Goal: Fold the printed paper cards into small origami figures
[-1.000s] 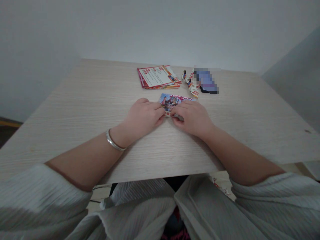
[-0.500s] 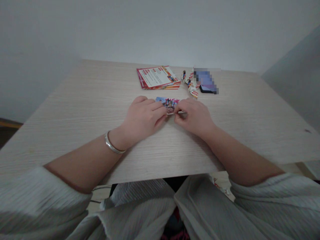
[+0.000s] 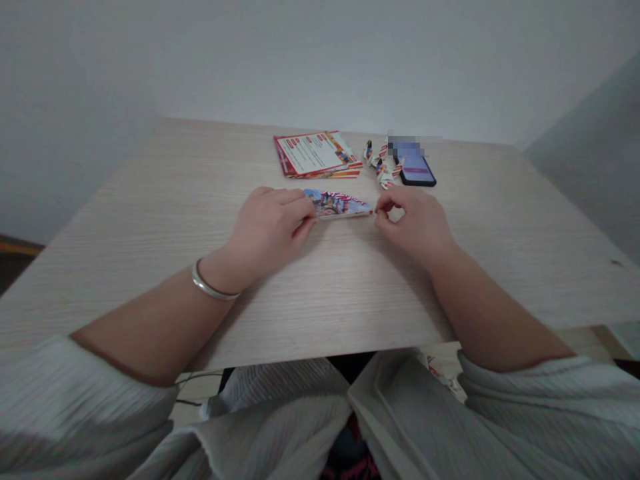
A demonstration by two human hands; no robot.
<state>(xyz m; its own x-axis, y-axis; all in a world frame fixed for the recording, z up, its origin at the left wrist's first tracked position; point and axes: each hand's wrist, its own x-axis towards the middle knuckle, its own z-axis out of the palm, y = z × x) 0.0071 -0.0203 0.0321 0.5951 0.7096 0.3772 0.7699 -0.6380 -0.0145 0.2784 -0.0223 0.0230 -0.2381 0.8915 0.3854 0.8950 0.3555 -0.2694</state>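
A folded sheet of printed paper (image 3: 341, 203), blue with red and white stripes, is held just above the tabletop between both hands. Its right end narrows to a point. My left hand (image 3: 273, 230) is closed on the wide left end, its fingers hiding that part. At the pointed end, my right hand (image 3: 413, 223) pinches the tip between thumb and forefinger, the two making a small ring. Behind the hands, several twisted paper pieces (image 3: 383, 167) in white, red and blue lie together.
Farther back is a stack of printed sheets (image 3: 313, 153) with red borders. A phone (image 3: 417, 170) with a lit screen lies right of the twisted papers, partly blurred out. The pale wooden table (image 3: 320, 300) meets a wall (image 3: 320, 67) at the back.
My hands have moved apart, left hand leftward and right hand rightward. More of the folded paper shows between them, and its right end now shows as a point.
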